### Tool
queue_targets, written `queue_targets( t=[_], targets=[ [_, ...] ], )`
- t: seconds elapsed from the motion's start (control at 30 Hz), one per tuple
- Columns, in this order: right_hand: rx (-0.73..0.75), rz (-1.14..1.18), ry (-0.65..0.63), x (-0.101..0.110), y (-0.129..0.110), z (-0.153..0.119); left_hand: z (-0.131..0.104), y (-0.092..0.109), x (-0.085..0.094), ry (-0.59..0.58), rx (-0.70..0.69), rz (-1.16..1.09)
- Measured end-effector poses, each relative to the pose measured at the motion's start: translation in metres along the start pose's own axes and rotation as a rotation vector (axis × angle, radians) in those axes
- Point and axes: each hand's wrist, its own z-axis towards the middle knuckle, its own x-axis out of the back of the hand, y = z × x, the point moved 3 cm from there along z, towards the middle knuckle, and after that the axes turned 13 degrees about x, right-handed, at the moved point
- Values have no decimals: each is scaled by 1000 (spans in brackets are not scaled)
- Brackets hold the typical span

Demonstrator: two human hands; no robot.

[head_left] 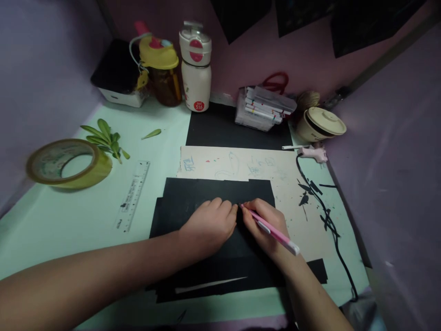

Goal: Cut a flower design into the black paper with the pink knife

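Note:
A stack of black paper sheets (pixel 213 193) lies on the pale green desk (pixel 51 220). My left hand (pixel 210 227) rests on the top sheet, fingers curled and pressing down. Right beside it, my right hand (pixel 267 220) grips a pink pen (pixel 272 231), whose tip touches the black paper close to my left fingertips. Under the black sheets lies a beige sheet (pixel 241 165) with faint coloured doodles.
A roll of yellow tape (pixel 69 163), green leaves (pixel 105 135) and a clear ruler (pixel 133 195) lie at left. Two bottles (pixel 195 66), a marker set (pixel 263 108), a lidded cup (pixel 320 124) and a pink glue gun (pixel 313 153) with black cord stand behind. Black scraps lie at right.

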Motion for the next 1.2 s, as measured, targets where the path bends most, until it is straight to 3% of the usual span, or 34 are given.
queue_targets(
  t=[0.23, 0.6, 0.97, 1.2],
  targets=[
    [102, 55, -7, 3, 11, -2, -2, 0, -2, 39, -65, 0],
    [179, 27, 11, 0, 12, -5, 5, -1, 1, -95, -1, -30],
    [172, -30, 37, -1, 5, -4, 7, 0, 4, -169, 14, -19],
    [154, -58, 41, -2, 1, -5, 5, 1, 3, -121, 6, -14]
  ],
)
